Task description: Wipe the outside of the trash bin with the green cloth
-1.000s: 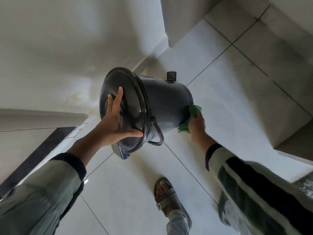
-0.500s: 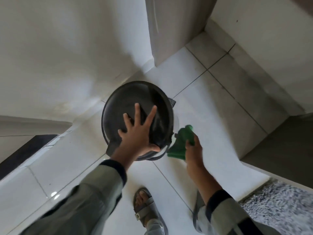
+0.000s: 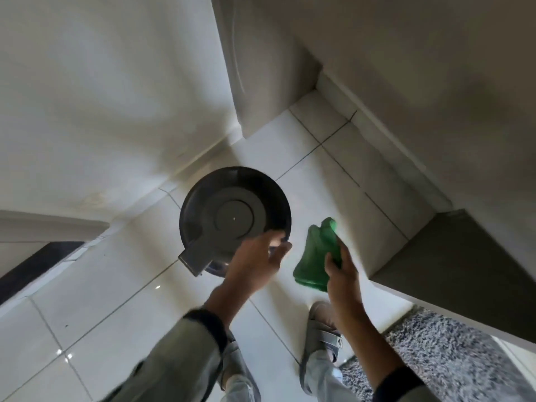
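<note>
The dark grey trash bin (image 3: 229,216) stands upright on the white tiled floor, seen from straight above, so its round lid hides its sides. My left hand (image 3: 256,261) hovers at the lid's near right rim with fingers spread; it is blurred, and contact with the rim cannot be made out. My right hand (image 3: 340,278) holds the green cloth (image 3: 317,255) to the right of the bin, clear of it. The cloth hangs bunched above the floor.
White walls (image 3: 101,97) meet in a corner behind the bin. A grey ledge (image 3: 452,274) juts in at the right. A speckled grey rug (image 3: 441,352) lies at the bottom right. My sandalled feet (image 3: 326,335) stand just below the hands.
The bin went from tilted on its side to standing upright. My left hand slid off the lid to its near rim. My right hand drew the cloth away from the bin's side.
</note>
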